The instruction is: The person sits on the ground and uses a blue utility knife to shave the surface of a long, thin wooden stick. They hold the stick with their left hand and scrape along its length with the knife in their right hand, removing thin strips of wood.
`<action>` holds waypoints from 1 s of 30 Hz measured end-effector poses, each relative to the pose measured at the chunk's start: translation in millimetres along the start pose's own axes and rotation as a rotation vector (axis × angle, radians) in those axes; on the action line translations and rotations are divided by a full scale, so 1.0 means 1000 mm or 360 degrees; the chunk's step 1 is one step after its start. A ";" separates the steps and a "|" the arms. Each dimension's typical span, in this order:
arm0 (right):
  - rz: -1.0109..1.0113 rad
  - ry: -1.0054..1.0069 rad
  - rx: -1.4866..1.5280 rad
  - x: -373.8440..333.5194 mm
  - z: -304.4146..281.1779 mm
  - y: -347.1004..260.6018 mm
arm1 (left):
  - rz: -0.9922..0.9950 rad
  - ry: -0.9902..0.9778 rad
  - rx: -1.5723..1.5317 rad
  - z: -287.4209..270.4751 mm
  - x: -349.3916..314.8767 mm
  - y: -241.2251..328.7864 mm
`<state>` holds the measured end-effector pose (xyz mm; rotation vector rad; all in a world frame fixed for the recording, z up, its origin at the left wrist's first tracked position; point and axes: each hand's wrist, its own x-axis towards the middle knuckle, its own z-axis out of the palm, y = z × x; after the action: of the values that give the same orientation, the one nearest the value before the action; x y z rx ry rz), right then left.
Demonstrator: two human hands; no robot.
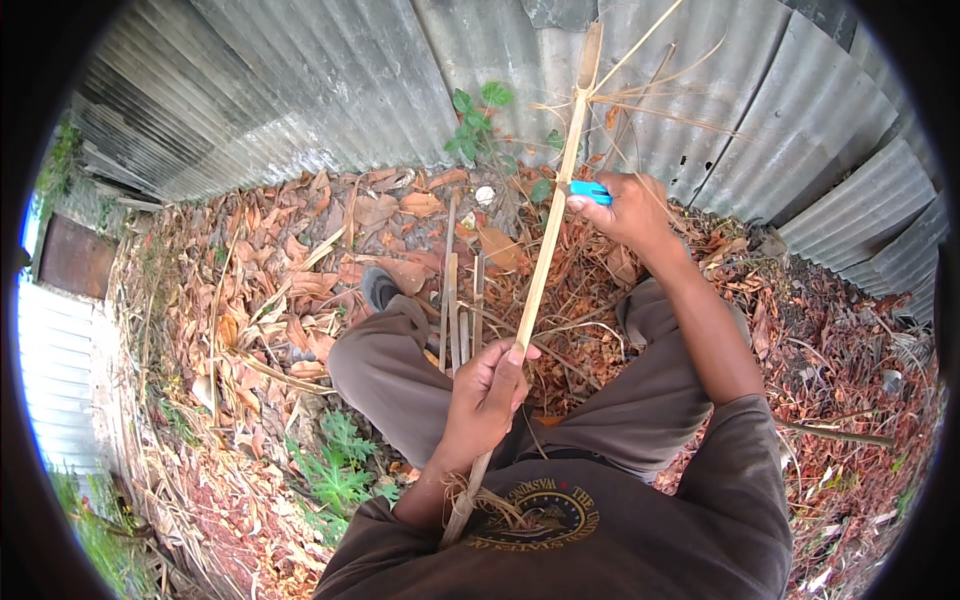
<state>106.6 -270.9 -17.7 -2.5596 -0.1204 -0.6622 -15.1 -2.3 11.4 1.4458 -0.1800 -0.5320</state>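
A long split bamboo strip point(548, 255) slants across the view, from beside my left forearm up toward the metal wall. My left hand point(487, 393) is closed around its lower part, thumb along the strip. Farther up, my right hand point(628, 212) grips a bright blue utility knife point(590, 192) whose front end meets the strip's right edge; the blade itself is too small to make out. Thin peeled fibres point(665, 100) fan out from a joint near the strip's far end. More frayed shavings point(500, 505) hang at its near end against my shirt.
Several narrow bamboo pieces point(452, 290) stand near my left knee. Dry leaves point(300, 270) cover the ground. A corrugated metal fence point(310, 90) runs along the far side. Green plants grow at the fence point(478, 120) and at my left point(338, 470). A stick point(840, 434) lies at right.
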 end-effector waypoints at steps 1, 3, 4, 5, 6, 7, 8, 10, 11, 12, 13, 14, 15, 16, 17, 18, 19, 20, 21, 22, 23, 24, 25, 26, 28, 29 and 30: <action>0.0081 0.0055 -0.0066 0.008 -0.002 0.008 | -0.0013 -0.0028 -0.0023 0.001 -0.002 0.000; 0.0245 0.0163 -0.0199 0.023 -0.008 0.036 | -0.0039 -0.0082 -0.0068 0.003 -0.008 -0.004; 0.0263 0.0219 -0.0148 0.029 -0.011 0.049 | -0.0050 -0.0119 -0.0058 0.006 -0.012 -0.003; 0.0282 0.0277 -0.0097 0.032 -0.014 0.062 | -0.0099 -0.0126 -0.0057 0.007 -0.012 -0.003; 0.0290 0.0322 -0.0043 0.035 -0.017 0.061 | -0.0148 -0.0120 -0.0066 0.009 -0.013 -0.003; 0.0379 0.0199 -0.0052 0.036 -0.018 0.059 | -0.0196 -0.0116 -0.0074 0.009 -0.014 -0.004; 0.0469 0.0076 -0.0063 0.034 -0.020 0.056 | -0.0147 -0.0111 -0.0041 0.008 -0.017 -0.004; 0.0476 -0.0045 0.0049 0.022 -0.026 0.033 | -0.0069 -0.0083 0.0009 0.005 -0.017 -0.005; 0.0365 -0.0052 0.0111 0.008 -0.020 0.020 | -0.0035 -0.0068 0.0036 0.003 -0.017 -0.006; 0.0251 -0.0065 0.0171 -0.009 -0.010 0.007 | -0.0091 -0.0045 -0.0053 0.003 -0.014 -0.004; 0.0132 -0.0072 0.0235 -0.016 -0.006 0.002 | -0.0067 -0.0042 -0.0064 0.002 -0.014 -0.006; 0.0095 -0.0093 0.0095 -0.012 -0.006 0.002 | -0.0043 -0.0038 -0.0075 0.001 -0.013 -0.009; 0.0081 -0.0112 -0.0049 -0.009 -0.009 0.004 | -0.0034 -0.0053 -0.0080 0.000 -0.014 -0.010; 0.0065 -0.0132 -0.0193 -0.007 -0.010 0.007 | -0.0055 -0.0045 -0.0069 0.001 -0.015 -0.008; 0.0060 -0.0068 -0.0183 -0.006 -0.006 0.012 | -0.0076 -0.0035 -0.0057 0.002 -0.017 -0.006; 0.0039 0.0017 -0.0179 0.002 -0.002 0.018 | -0.0073 -0.0027 -0.0040 0.002 -0.014 -0.002; 0.0018 0.0100 -0.0174 0.008 -0.001 0.023 | -0.0075 -0.0042 -0.0067 0.003 -0.012 -0.002; -0.0075 0.0087 -0.0212 0.009 -0.004 0.029 | -0.0078 -0.0055 -0.0094 0.004 -0.011 -0.002; -0.0029 0.0127 -0.0240 0.012 -0.001 0.031 | -0.0091 -0.0068 -0.0120 0.004 -0.011 -0.004; 0.0019 0.0167 -0.0267 0.016 0.003 0.035 | -0.0083 -0.0073 -0.0117 0.004 -0.012 -0.006; 0.0066 0.0206 -0.0294 0.021 0.005 0.038 | -0.0077 -0.0078 -0.0114 0.004 -0.013 -0.008; 0.0019 0.0137 -0.0163 0.027 -0.002 0.043 | -0.0076 -0.0076 -0.0115 0.003 -0.015 -0.009; -0.0007 0.0125 -0.0210 0.028 0.001 0.047 | -0.0093 -0.0070 -0.0112 0.002 -0.016 -0.010; -0.0033 0.0113 -0.0256 0.026 0.007 0.050 | -0.0109 -0.0064 -0.0109 0.000 -0.016 -0.011; 0.0537 0.0153 -0.0195 0.043 0.013 0.070 | -0.0098 -0.0096 -0.0079 0.004 -0.012 -0.012; 0.0422 0.0194 -0.0244 0.041 0.009 0.084 | -0.0084 -0.0123 -0.0049 0.008 -0.010 -0.013; 0.0300 0.0234 -0.0275 0.042 0.004 0.088 | -0.0068 -0.0133 -0.0009 0.008 -0.010 -0.013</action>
<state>163.1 -347.9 -39.7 -2.6310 0.2343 -0.8141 -30.3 -5.8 2.0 1.4256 -0.2141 -0.6278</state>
